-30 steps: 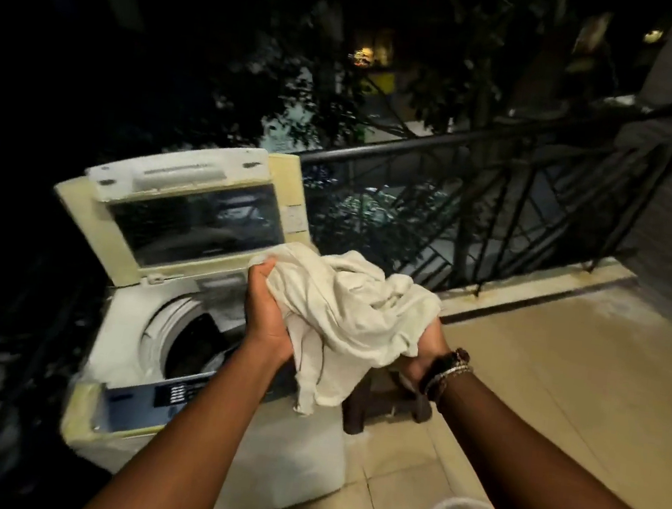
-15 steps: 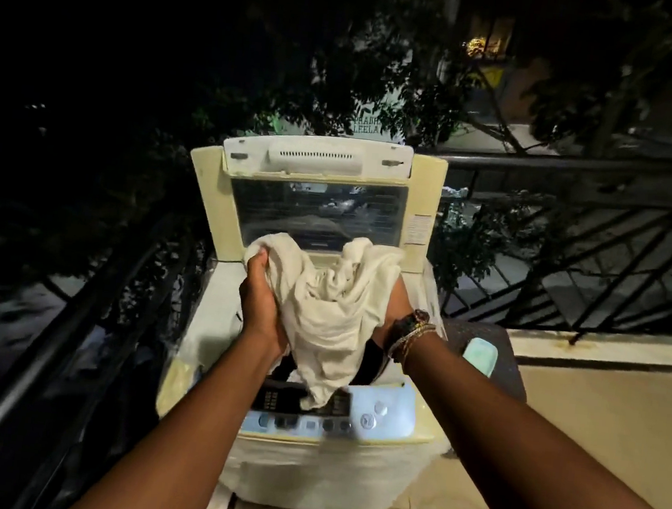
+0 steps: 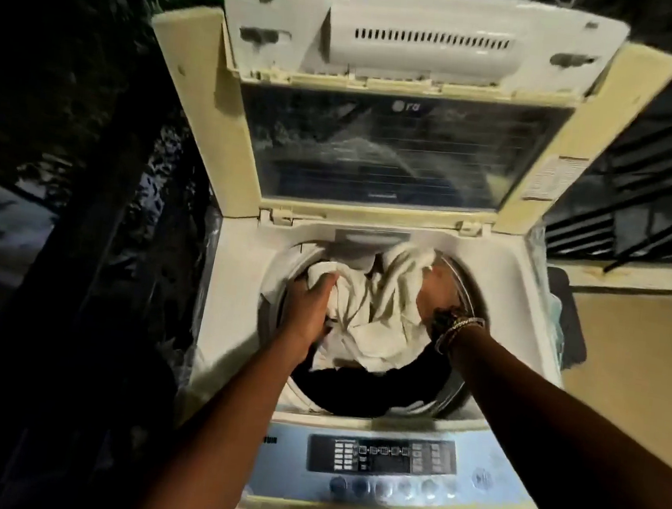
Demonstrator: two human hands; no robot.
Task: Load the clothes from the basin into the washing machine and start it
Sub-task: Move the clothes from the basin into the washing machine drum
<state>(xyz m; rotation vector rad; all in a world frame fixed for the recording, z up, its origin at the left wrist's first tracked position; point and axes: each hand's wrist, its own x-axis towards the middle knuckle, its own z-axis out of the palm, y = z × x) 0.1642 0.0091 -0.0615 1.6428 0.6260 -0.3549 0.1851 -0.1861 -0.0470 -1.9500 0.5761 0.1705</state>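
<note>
in drum mouth, both hands (left hand, right hand) clamped on white cloth; raised lid behind, railing right.

A single head-worn wide-angle camera looks steeply down, from close above, into the open top of a washing machine; its raised lid fills the upper frame and the control panel lies nearest the wearer; both forearms reach in from the bottom edge; a dark railing is at far right
</note>
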